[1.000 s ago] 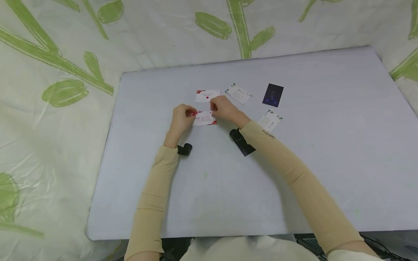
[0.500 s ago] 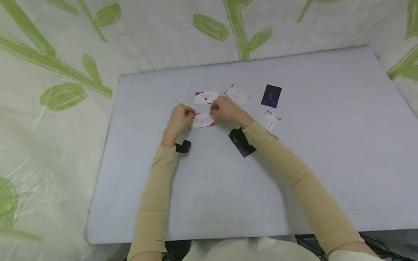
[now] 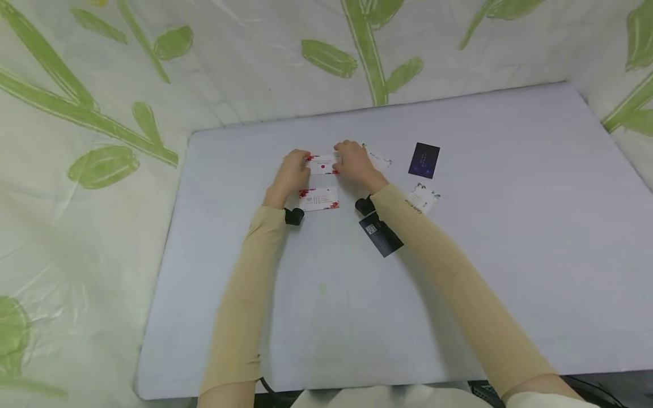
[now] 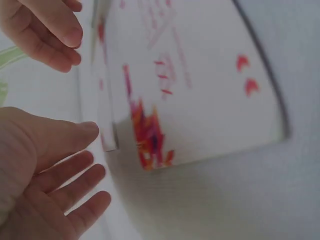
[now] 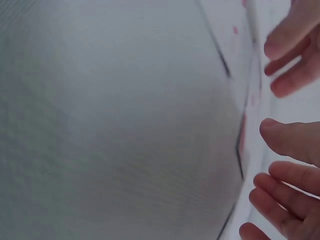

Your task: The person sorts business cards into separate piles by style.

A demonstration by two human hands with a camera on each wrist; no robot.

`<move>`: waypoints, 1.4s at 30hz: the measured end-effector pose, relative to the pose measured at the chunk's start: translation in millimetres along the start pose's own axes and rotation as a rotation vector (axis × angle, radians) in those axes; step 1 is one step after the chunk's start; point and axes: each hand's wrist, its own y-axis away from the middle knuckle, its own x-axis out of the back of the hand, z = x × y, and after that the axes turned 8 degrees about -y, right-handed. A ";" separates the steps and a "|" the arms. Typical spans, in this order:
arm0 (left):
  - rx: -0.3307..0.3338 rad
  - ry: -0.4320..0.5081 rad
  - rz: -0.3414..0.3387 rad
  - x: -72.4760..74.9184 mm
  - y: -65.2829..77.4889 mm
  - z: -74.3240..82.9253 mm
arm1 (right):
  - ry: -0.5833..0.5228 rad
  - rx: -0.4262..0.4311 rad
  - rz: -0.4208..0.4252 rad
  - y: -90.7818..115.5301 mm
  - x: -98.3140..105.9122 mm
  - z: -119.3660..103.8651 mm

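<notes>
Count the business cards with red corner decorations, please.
2: in the head view, the far card between left hand and right hand, the near card below it. Others may be hidden.

The black card (image 3: 389,241) bears a QR code (image 3: 371,229); white cards (image 3: 318,199) are illegible.

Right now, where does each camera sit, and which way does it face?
Head: on the head, facing forward and down at the table; left hand, right hand and sleeves show.
Left wrist: on that wrist, facing the nearer red-flowered card; both hands' fingers show.
Right wrist: on that wrist, facing table and card edges; both hands' fingers show.
Head and left wrist share that card.
</notes>
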 end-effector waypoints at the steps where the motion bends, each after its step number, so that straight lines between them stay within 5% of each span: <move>1: -0.004 -0.018 -0.018 -1.4 -1.5 -0.2 | 0.040 0.001 -0.005 -0.2 -2.9 0.5; 9: -0.004 -0.079 -0.057 -6.4 -2.3 1.0 | 0.157 0.023 0.006 2.4 -10.8 -1.4; 16: -0.006 0.012 0.032 -4.1 2.2 -0.1 | 0.151 0.019 0.008 3.3 -8.2 -3.3; 24: -0.009 0.241 0.227 -9.5 11.2 -2.0 | -0.194 0.035 0.096 7.9 -5.8 -2.4; 30: -0.036 0.349 0.362 -3.3 31.7 -3.3 | -0.407 0.079 0.163 17.8 -5.6 -3.8; 35: -0.042 0.360 0.286 9.6 50.3 -3.3 | -0.528 0.049 0.133 31.4 -1.9 -9.9; 42: -0.027 0.339 0.109 12.3 63.6 -4.3 | -0.535 -0.046 0.009 38.8 -6.5 -8.4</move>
